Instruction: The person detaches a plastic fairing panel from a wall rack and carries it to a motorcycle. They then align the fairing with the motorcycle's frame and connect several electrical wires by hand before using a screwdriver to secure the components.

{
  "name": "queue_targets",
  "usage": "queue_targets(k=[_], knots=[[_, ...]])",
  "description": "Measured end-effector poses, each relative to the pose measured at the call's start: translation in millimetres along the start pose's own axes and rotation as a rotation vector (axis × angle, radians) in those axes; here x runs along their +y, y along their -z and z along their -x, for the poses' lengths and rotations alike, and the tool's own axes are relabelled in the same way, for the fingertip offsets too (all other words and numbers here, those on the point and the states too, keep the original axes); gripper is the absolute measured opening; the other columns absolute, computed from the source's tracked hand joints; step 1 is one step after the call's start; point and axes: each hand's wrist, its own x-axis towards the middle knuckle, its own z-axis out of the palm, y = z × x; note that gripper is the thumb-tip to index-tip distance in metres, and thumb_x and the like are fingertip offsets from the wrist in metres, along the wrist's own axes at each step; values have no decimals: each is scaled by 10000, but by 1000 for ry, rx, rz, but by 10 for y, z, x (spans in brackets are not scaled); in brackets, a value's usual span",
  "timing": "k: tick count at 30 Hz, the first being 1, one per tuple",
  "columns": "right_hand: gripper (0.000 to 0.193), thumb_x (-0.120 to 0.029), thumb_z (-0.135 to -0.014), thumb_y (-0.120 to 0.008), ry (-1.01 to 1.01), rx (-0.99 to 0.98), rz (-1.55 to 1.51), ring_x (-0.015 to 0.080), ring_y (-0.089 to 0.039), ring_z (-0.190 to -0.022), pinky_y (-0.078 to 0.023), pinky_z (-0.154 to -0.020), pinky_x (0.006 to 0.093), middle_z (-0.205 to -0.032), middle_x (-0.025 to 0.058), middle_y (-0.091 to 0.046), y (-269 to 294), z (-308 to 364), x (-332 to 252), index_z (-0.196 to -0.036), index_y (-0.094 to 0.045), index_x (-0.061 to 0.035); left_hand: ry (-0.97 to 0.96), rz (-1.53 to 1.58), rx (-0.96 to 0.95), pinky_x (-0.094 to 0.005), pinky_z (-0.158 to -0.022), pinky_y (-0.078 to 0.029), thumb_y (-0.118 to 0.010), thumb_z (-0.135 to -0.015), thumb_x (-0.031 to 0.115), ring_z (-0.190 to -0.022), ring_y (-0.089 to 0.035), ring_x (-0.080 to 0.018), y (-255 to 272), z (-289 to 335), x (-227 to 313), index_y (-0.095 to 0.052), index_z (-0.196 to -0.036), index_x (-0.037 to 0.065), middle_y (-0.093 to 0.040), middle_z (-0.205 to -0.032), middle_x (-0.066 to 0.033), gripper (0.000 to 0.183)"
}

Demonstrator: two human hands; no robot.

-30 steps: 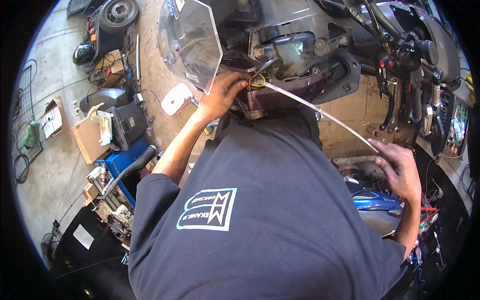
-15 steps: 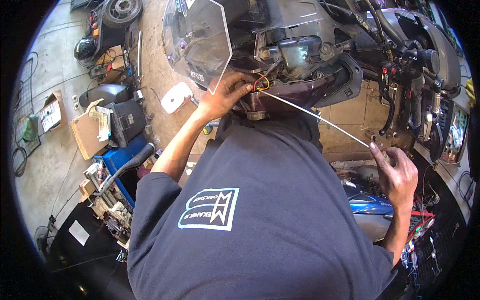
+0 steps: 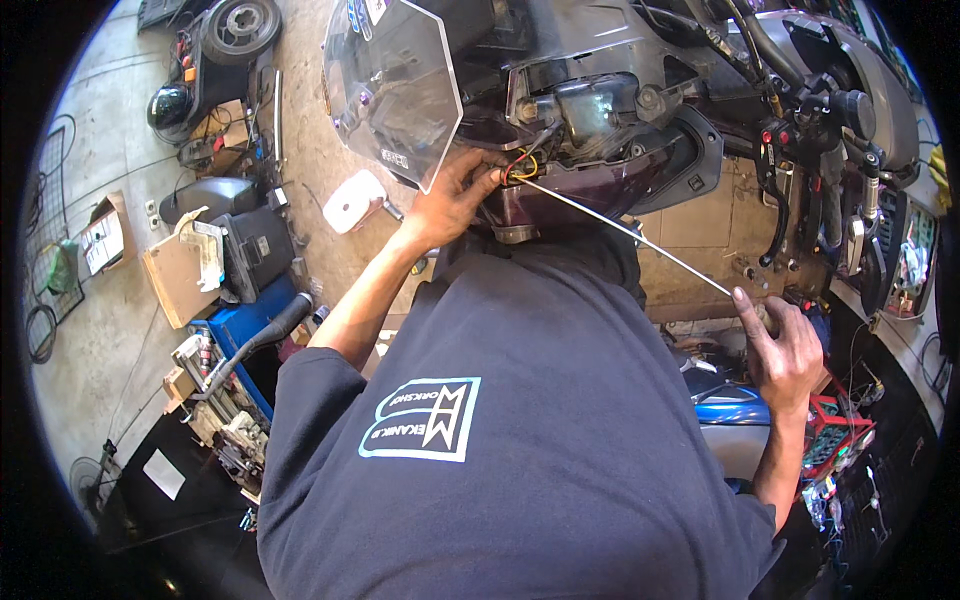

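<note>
My left hand (image 3: 455, 198) is closed at the front of the motorcycle (image 3: 600, 40), just below its clear windscreen (image 3: 400, 100). Its thumb and fingers pinch thin red and yellow wires (image 3: 527, 160), whose ends are hidden by the fingertips. From there a long, thin, straight white strand (image 3: 630, 232) slants down to the right. It could be a taut cord or a slim rod; I cannot tell which. My right hand (image 3: 785, 345) grips its far end between thumb and forefinger, away from the motorcycle. Behind the wires lies the opened dark fairing (image 3: 590, 190).
Handlebar parts and a lever (image 3: 780, 220) jut out at upper right. A white piece (image 3: 353, 202) lies on the floor to the left, near a black case (image 3: 250, 245) and a cardboard box (image 3: 180, 280). Another, blue motorcycle (image 3: 735, 412) stands below my right forearm.
My right hand has shifted slightly left, still gripping the strand's end. My left hand stays at the wires. The whole view has moved a little.
</note>
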Motion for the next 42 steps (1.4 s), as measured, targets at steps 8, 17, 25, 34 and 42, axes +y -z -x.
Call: queue_targets(k=[8, 17, 25, 34, 42], knots=[[550, -100, -776, -660, -12, 8, -27, 246, -607, -760, -495, -628, 371, -926, 93, -602, -67, 23, -17, -1317, -686, -193, 169, 109, -141, -276, -891, -450, -678, -982, 252, -990, -582, -121, 80, -35, 81, -665, -1203, 13, -666, -1070, -48, 326], [142, 32, -806, -712, -494, 113, -819, 187, -690, -820, -543, -764, 310, -887, 99, -724, -370, -208, -80, -946, -710, 4, 192, 205, -89, -302, -930, -443, -670, -980, 271, -1016, -601, -140, 57, -14, 39, -675, -1205, 37, -694, -1067, -68, 325], [200, -42, -814, -756, -172, 598, -907, 280, -716, -784, -580, -670, 371, -968, 118, -714, -1175, -1755, -1230, -990, -661, -39, 210, 294, -75, -311, -981, -447, -672, -982, 271, -1083, -612, -157, 58, -14, 22, -679, -1192, 21, -698, -1147, -79, 327], [227, -92, -836, -740, -217, 455, -626, 346, -680, -684, -518, -573, 439, -780, 138, -676, -1294, -1829, -1517, -977, -566, -52, 100, 291, 70, -272, -861, -439, -667, -980, 209, -932, -556, -99, -73, 49, -9, -683, -1112, 21, -649, -968, -10, 231], [254, -66, -835, -731, -229, 421, -609, 357, -674, -693, -514, -585, 443, -795, 137, -665, -1321, -1869, -1547, -997, -537, -50, -372, -56, 296, -355, -796, -457, -728, -879, 93, -881, -590, -268, -117, 45, -67, -728, -1046, 50, -575, -913, -107, 172]])
